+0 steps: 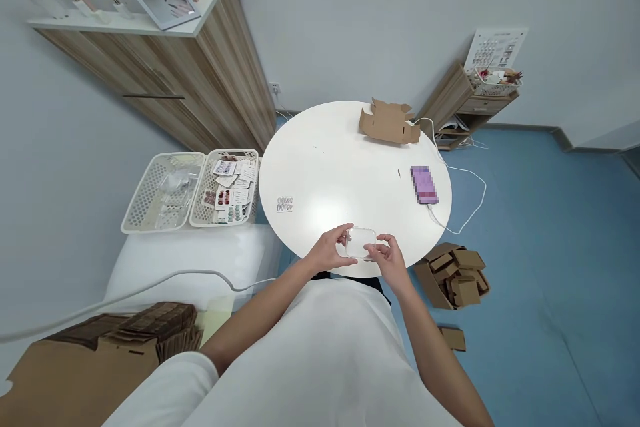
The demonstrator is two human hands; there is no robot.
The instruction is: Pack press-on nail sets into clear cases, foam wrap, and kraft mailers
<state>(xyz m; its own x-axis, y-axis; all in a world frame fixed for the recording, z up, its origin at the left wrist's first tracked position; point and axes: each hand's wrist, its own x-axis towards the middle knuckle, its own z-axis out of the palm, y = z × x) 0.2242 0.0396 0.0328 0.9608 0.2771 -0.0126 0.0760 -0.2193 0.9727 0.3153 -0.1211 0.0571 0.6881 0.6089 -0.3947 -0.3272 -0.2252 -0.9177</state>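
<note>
A small clear plastic case sits at the near edge of the round white table, held between both hands. My left hand grips its left side with fingers curled round it. My right hand pinches its right side. A small sheet of press-on nails lies on the table to the left, apart from the hands.
A folded brown cardboard box lies at the table's far side, and a purple phone on a white cable at the right. Two white baskets with nail packets stand left. Cardboard boxes lie on the blue floor right; flat cardboard is stacked near left.
</note>
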